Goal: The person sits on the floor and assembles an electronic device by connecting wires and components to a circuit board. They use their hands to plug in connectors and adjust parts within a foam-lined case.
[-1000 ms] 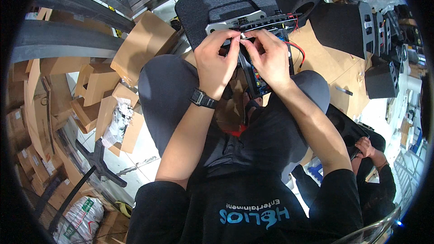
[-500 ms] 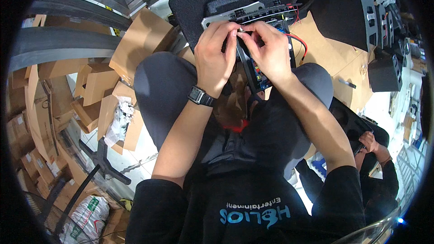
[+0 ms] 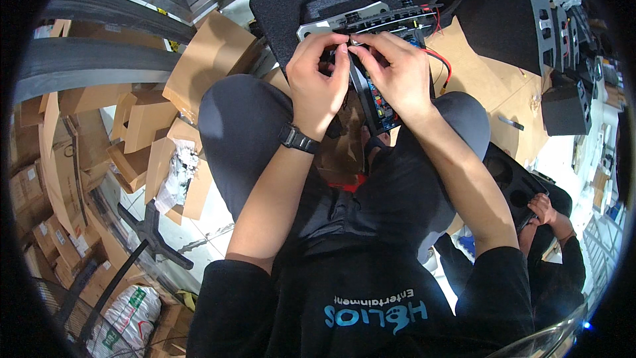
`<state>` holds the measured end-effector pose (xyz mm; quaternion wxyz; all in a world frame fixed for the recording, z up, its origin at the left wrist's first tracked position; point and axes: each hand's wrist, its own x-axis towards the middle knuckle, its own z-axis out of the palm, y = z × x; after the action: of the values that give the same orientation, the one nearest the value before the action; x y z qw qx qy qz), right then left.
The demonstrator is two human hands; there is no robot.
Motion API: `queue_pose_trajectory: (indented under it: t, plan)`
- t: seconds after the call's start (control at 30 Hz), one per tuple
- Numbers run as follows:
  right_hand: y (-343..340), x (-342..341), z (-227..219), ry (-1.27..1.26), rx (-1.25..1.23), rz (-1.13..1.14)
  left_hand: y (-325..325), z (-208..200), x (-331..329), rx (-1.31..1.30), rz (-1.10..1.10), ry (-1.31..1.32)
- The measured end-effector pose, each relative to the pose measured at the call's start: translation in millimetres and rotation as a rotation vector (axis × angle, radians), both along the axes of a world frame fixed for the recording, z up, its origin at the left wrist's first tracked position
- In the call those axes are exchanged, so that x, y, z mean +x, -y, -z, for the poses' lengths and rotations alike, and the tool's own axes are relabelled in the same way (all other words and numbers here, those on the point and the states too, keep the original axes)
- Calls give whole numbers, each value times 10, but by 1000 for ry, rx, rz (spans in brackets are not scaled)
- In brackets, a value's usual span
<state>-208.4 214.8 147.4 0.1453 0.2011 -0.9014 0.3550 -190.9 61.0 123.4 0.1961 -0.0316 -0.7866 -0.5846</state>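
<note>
My left hand (image 3: 317, 79) and my right hand (image 3: 396, 71) meet fingertip to fingertip, each closed in a pinch. A tiny thing is between the tips, too small to make out. Just below and behind my right hand lies an open electronics module in a black frame, with a circuit board (image 3: 382, 107) carrying small coloured parts. A silver metal plate (image 3: 318, 28) with dark fittings lies beyond my fingers. Red and black wires (image 3: 442, 61) run out to the right of the module. Behind everything is a black textured speaker cabinet (image 3: 281, 6) with a recessed handle.
Open cardboard boxes (image 3: 209, 53) stand on the left, one holding a plastic bag (image 3: 177, 172). Black speaker cabinets (image 3: 503, 30) line the right side. A knife-like tool (image 3: 510, 122) lies on cardboard. At lower right, a co-worker's hands (image 3: 542, 209) hold a black panel.
My hands have shifted very slightly, and the fingers of my right hand are a little straighter. The pinch at the fingertips continues.
</note>
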Motion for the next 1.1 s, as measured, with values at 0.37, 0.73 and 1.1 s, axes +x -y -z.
queue_pose_trajectory:
  t: [0.37, 0.73, 1.1]
  plan:
    - [14, 18, -14, -24, 67, -5, -5, -8, 18, 65, 5, 83]
    - [-23, -27, 16, -178, 176, -21, -48, 51, 41, 223, 27, 151]
    - [-54, -28, -23, -174, 214, -19, -100, 23, 94, 155, -38, 38]
